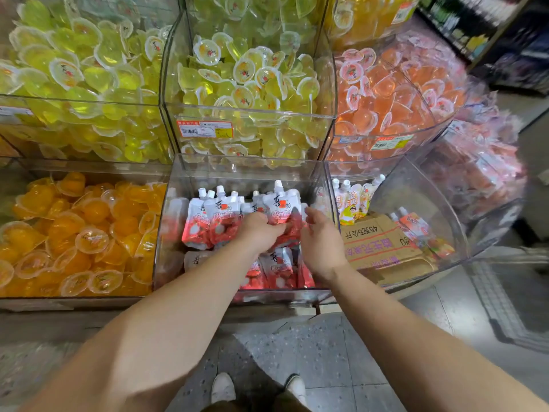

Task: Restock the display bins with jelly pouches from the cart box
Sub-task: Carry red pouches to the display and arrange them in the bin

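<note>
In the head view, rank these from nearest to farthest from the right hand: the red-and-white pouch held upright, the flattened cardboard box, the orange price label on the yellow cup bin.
1. Red-and-white pouch: at the fingertips of the right hand, to its left.
2. Flattened cardboard box: in the next bin, to the right.
3. Orange price label: on the bin above, up and left.

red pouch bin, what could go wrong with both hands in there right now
1. The left hand grips one upright red pouch in a leaning row; pushing it could topple its neighbours.
2. The right hand lies against the clear divider wall; a loose pouch might slip over into the right bin, which holds yellow pouches and cardboard.
3. Pouches lying flat below the wrists could get crushed.
</note>
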